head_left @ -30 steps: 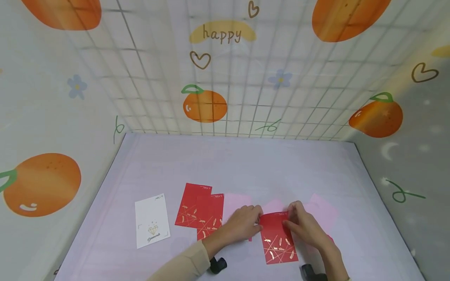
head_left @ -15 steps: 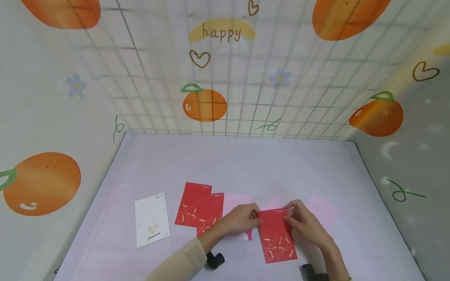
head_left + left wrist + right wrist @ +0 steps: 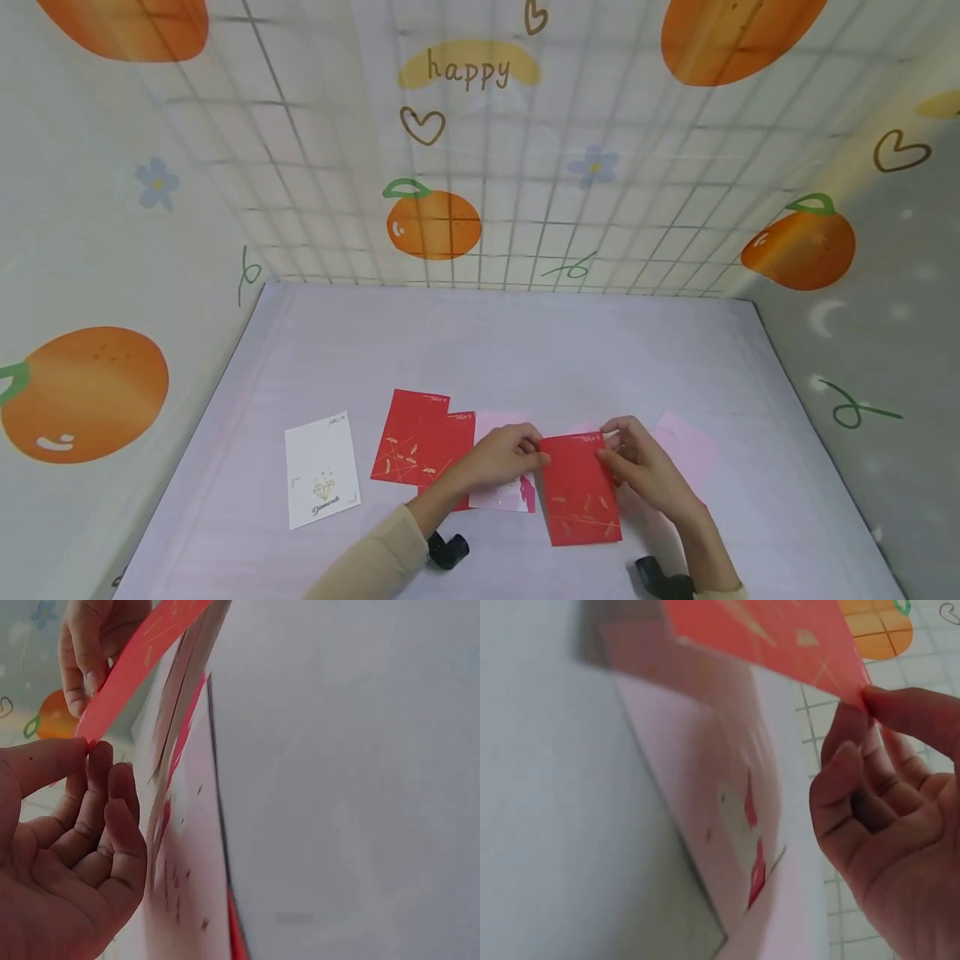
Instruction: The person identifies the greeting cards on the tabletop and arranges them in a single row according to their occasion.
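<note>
Between my two hands a red card with gold lines is held up off the table, its printed face toward me. At its upper left edge, my left hand pinches it with thumb and index finger; the left wrist view shows the other fingers of that hand loosely curled. My right hand pinches the upper right edge, thumb in front, as the right wrist view of the hand also shows. Pink cards lie below and behind the held card, partly hidden by it and by my hands.
Two overlapping red cards lie left of my left hand, and a white card with a diamond print lies farther left. A pink card lies right of my right hand. A patterned curtain with a grid stands behind the table.
Both hands have moved the held red card slightly left and away from me, and it has tilted a little. More of the pink card below my left hand shows. The lying cards stay put.
</note>
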`<state>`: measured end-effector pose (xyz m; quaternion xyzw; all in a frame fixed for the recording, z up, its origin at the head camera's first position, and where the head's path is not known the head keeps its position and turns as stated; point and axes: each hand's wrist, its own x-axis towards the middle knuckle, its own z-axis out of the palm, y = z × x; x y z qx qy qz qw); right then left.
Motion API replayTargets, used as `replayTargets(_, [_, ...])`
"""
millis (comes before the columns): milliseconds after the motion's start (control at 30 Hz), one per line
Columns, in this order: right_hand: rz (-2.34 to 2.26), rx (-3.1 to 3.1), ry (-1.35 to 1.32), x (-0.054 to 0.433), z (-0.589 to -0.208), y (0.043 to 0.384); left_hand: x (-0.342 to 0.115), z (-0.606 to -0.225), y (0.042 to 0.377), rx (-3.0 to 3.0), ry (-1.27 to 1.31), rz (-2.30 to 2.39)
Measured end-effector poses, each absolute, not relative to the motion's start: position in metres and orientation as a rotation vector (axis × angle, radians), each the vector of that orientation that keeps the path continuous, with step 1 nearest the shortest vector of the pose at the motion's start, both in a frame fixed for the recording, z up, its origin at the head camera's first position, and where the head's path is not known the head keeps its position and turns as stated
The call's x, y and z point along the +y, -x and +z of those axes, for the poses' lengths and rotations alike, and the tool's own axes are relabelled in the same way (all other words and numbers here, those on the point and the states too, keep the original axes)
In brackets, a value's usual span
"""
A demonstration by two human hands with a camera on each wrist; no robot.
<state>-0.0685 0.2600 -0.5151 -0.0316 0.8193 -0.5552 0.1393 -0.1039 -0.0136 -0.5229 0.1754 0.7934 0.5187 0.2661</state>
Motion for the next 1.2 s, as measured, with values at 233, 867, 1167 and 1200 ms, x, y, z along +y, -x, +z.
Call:
replayTargets(233, [-1.711, 2.332, 0.212, 0.249, -0.514, 0.074, -0.026, -0.522, 0.11, 2.136, -0.441, 1.489])
replayTargets(867, [-1.849, 2.223, 0.261, 0.191, -0.516, 0.1, -0.081, -0.51, 0.118, 2.146, -0.255, 1.65])
replayTargets(1167, [-1.868, 2.156, 0.258, 0.165, -0.517, 0.111, -0.104, -0.511, 0.118, 2.162, -0.205, 1.697])
replayTargets(1200, [-1.868, 2.149, 0.267, 0.163, -0.517, 0.112, -0.106, -0.51, 0.117, 2.156, -0.204, 1.705])
